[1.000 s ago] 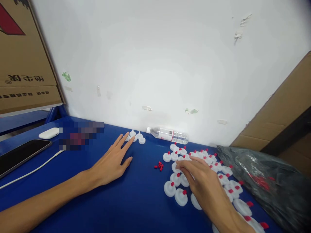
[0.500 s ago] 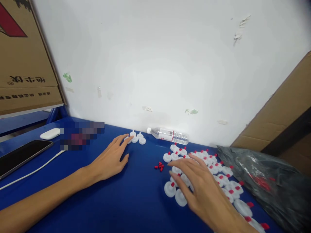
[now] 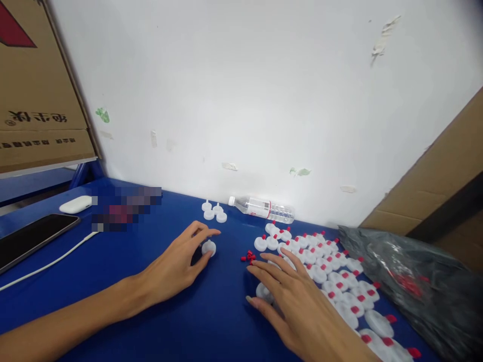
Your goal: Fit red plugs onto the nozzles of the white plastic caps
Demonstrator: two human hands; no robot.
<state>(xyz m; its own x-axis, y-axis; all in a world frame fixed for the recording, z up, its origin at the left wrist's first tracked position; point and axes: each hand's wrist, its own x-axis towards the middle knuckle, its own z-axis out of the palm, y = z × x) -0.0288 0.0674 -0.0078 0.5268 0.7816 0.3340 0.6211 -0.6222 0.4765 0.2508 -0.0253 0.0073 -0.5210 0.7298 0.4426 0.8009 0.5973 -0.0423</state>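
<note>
My left hand (image 3: 180, 259) has its thumb and fingers closed around one round white plastic nozzle cap (image 3: 209, 248), its spout pointing up. Behind that hand, several more white nozzle caps (image 3: 209, 214) without red tips stand near the wall. My right hand (image 3: 296, 294) hovers palm down with fingers spread, partly hiding a large group of white nozzle caps that carry red tips (image 3: 318, 273). Close to its fingertips lies a small pile of loose red tip covers (image 3: 249, 256). Nothing shows in the right hand's fingers.
A clear plastic bottle (image 3: 260, 208) lies along the white wall. At right is a dark plastic bag (image 3: 415, 266) with red pieces inside. On the left lie a phone (image 3: 33, 241), a white case (image 3: 75, 204) and a white cable (image 3: 56, 261). Cardboard boxes stand at both sides.
My left hand has drawn back toward me from the group by the wall, bringing one white nozzle cap. My right hand has shifted slightly left and closer to me, fingers still spread.
</note>
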